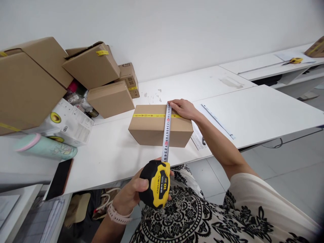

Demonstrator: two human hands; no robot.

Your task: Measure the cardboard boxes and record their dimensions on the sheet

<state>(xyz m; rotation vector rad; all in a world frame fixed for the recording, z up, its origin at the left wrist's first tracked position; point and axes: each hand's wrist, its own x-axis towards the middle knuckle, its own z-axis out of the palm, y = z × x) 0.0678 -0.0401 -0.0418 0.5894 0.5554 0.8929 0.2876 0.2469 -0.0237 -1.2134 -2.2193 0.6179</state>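
Nearest, the tape measure (159, 185) fills the closed left hand (130, 193), its blade (166, 133) crossing the cardboard box (149, 125) on the tabletop (106, 148) to the bent right hand (184, 108), which holds its end, apparently mid-measurement, so reading it calls for keeping it taut.

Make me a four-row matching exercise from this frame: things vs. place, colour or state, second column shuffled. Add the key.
Things
1. Near tape measure
2. Right hand
3. Bottle
4. Box under the blade

Place, colour or state
A. Mint green with some pink, lying on its side
B. Held in the left hand
C. Brown, with a yellow strip across its top
D. Reached out to the blade's far end

Pairs: 1-B, 2-D, 3-A, 4-C
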